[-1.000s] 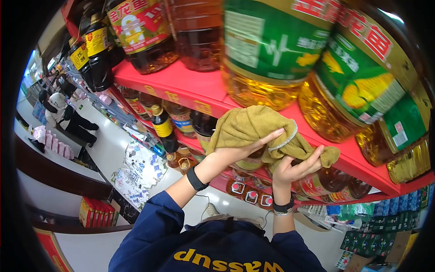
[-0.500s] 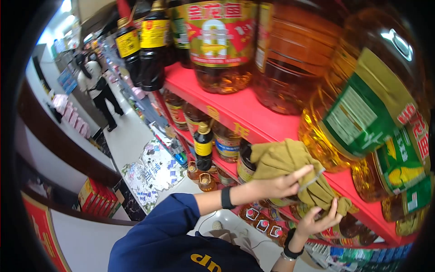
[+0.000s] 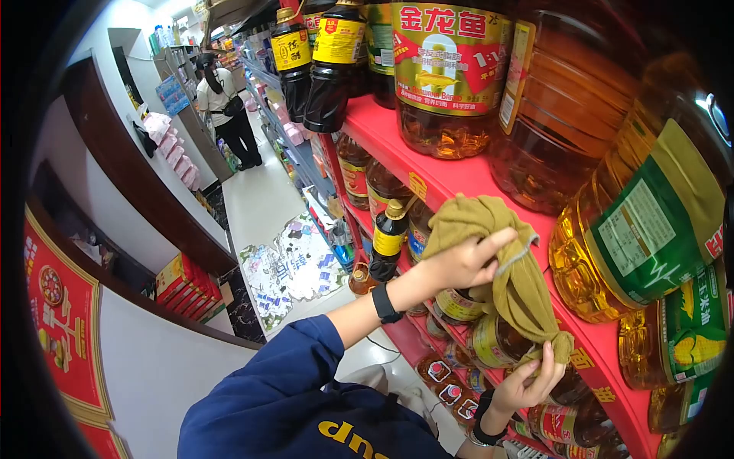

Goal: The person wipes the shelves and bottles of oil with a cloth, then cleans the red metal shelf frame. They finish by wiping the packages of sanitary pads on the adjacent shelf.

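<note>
An olive-yellow cloth (image 3: 515, 289) hangs bunched and twisted in front of the red shelf edge. My left hand (image 3: 468, 262) is closed on its upper part, close to a grey-white hem. Lower down, my right hand (image 3: 533, 380) pinches the gathered bottom end of the same cloth. Behind the cloth is the red shelf (image 3: 382, 149), with large bottles of cooking oil (image 3: 451, 115) standing on it. A big oil bottle with a green label (image 3: 642, 222) is to the right of the cloth. Some lower-shelf bottles are partly hidden by my hands and the cloth.
Dark bottles with yellow labels (image 3: 335, 65) stand at the shelf's left end. More bottles fill the lower shelves, including a small dark one (image 3: 388, 239). Red boxes (image 3: 187, 284) are stacked by the left wall. A person (image 3: 222, 107) stands far down the aisle.
My view has swung, so the shelves sit further right. The cloth now hangs longer and more stretched between my hands, which both still grip it.
</note>
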`<state>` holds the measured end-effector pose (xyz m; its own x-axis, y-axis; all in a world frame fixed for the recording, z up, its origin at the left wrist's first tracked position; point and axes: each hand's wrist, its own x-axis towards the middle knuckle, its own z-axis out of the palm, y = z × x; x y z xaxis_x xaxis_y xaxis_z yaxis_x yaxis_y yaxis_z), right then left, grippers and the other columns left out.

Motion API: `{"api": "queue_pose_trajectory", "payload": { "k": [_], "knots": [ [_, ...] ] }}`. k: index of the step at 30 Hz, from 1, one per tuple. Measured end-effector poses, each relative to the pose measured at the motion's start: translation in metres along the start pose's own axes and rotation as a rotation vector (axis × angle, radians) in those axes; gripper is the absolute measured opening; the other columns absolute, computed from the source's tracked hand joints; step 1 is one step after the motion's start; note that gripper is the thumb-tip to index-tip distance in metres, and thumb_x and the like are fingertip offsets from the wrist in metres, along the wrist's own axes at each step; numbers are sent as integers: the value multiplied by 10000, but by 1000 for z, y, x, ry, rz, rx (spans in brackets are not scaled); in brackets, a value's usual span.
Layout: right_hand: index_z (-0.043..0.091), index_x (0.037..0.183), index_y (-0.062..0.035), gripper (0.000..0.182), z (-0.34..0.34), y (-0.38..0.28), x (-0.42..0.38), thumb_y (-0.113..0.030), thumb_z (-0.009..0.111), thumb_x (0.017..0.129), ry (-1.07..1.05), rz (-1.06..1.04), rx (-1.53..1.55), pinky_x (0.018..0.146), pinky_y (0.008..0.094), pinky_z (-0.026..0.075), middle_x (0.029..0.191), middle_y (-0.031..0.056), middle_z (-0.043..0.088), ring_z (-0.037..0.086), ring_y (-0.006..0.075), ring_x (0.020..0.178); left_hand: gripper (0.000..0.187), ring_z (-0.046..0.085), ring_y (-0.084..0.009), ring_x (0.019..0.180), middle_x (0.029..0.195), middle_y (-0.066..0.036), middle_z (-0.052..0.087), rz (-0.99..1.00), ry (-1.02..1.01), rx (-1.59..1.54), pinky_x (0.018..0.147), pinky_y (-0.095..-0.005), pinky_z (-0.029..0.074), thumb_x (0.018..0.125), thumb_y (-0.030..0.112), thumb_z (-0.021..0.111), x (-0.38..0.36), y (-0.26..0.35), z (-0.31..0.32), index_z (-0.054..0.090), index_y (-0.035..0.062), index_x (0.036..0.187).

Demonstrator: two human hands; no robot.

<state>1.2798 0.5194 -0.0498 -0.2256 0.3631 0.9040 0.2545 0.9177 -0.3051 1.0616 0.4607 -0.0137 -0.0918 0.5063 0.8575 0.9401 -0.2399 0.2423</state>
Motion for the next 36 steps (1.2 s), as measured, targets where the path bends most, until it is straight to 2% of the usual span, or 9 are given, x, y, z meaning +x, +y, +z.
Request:
{"api": "queue_pose_trajectory", "payload": {
  "k": [4, 7, 12, 19, 24, 27, 31, 33, 36],
  "knots": [
    [535, 1095, 69, 349, 11, -16, 12, 31, 440, 762, -183, 31, 181, 849, 392, 389, 1075, 217, 528, 497, 341, 1016, 484, 517, -300, 636, 706, -142, 482, -268, 43, 91, 610, -358, 429, 689, 71, 557, 5, -16, -22, 486, 131, 1164],
    [563, 1054, 47, 311, 30, -33, 28, -27, 463, 769, -195, -89, 98, 849, 443, 365, 997, 196, 554, 519, 342, 916, 418, 516, -295, 638, 709, -144, 481, -195, 117, 169, 605, -370, 426, 717, 116, 554, 19, -30, -37, 510, 129, 1132],
    [576, 1044, 43, 306, 54, -59, 47, -34, 463, 769, -236, -99, 83, 858, 435, 359, 1080, 217, 543, 502, 354, 964, 262, 527, -242, 570, 622, -96, 490, -172, 117, 187, 529, -340, 431, 768, 134, 545, 25, -54, -60, 567, 107, 1027],
    [594, 1069, -51, 339, 107, -111, 77, -114, 504, 748, -218, -86, -289, 843, 410, 309, 979, 144, 515, 472, 314, 966, 364, 541, -219, 533, 617, -87, 511, 7, -27, 99, 505, -324, 453, 768, 145, 585, 7, -76, -93, 523, 56, 1115],
    [606, 1069, -133, 358, 152, -130, 71, -151, 545, 716, -154, -70, -453, 853, 387, 277, 1018, 103, 494, 455, 276, 989, 419, 512, -150, 504, 673, -51, 564, 26, 35, 88, 502, -294, 449, 713, 97, 597, -18, -102, -123, 553, 91, 1130],
    [610, 1073, -169, 377, 174, -145, 68, -162, 567, 699, -151, -98, -418, 880, 397, 266, 995, 82, 486, 442, 264, 984, 413, 515, -185, 516, 759, -79, 594, -49, 60, 116, 519, -310, 457, 705, 69, 563, -25, -126, -138, 552, 74, 1118],
    [613, 1070, -175, 387, 212, -168, 73, -182, 584, 684, -94, -74, -447, 852, 397, 287, 955, 66, 481, 444, 243, 921, 387, 532, -211, 514, 600, -77, 498, -121, 112, 171, 514, -321, 462, 770, 146, 565, -19, -159, -146, 536, 122, 1155],
    [615, 1067, -173, 389, 232, -183, 82, -193, 585, 680, -128, -88, -411, 850, 395, 294, 966, 59, 487, 449, 228, 914, 270, 547, -275, 541, 637, -110, 526, -222, 137, 224, 512, -365, 452, 800, 183, 543, -3, -169, -155, 575, 98, 1054],
    [595, 1028, -83, 369, 279, -203, 89, -194, 574, 677, -109, -147, -357, 867, 392, 321, 994, 76, 507, 460, 228, 953, 217, 558, -323, 568, 653, -151, 550, -316, 118, 225, 520, -396, 452, 861, 188, 473, 18, -182, -163, 577, 54, 996]
  ]
}}
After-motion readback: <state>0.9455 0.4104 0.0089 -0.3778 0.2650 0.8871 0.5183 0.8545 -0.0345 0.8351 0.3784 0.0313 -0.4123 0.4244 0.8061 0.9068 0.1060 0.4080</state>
